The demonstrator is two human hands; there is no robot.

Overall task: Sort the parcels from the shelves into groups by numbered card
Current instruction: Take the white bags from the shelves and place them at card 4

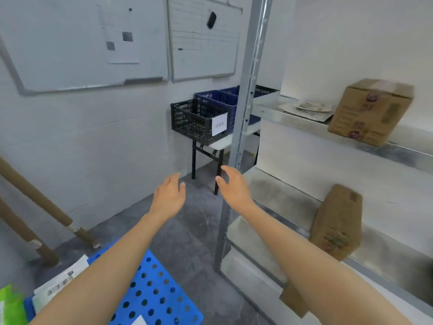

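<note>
Grey concrete floor (194,233), white walls, two whiteboards (89,43) up left. Metal shelf rack (243,109) fills the right side, its upright post running top to bottom just right of the hands.

Left hand (169,195) stretched forward, palm down, fingers loosely spread, holding nothing. Right hand (234,187) alongside it, also spread and empty, thumb pointing toward the left hand; the two are near but apart. Right fingertips sit just in front of the post, contact unclear.

Parcels: one brown box (370,111) on the upper shelf, well up and right of the right hand, tilted, blurred print on its side. Flat white mailer (309,109) lies just left of that box on the same shelf. Second brown box (337,221) stands on end on the lower shelf, right of the right forearm and partly behind it. More brown cardboard (293,299) pokes out under the right forearm at a lower level; too hidden to say what.

Ahead of both hands: black crate (194,120) with a white card (219,124) on its side, text unreadable, on a small folding table (222,143); blue crates (218,97) behind it.

Below the left forearm: blue perforated bin (154,292), white labelled bag (58,282) and green packet (11,303) at its left edge. Cardboard tubes (37,198) lean on the wall, far left.
</note>
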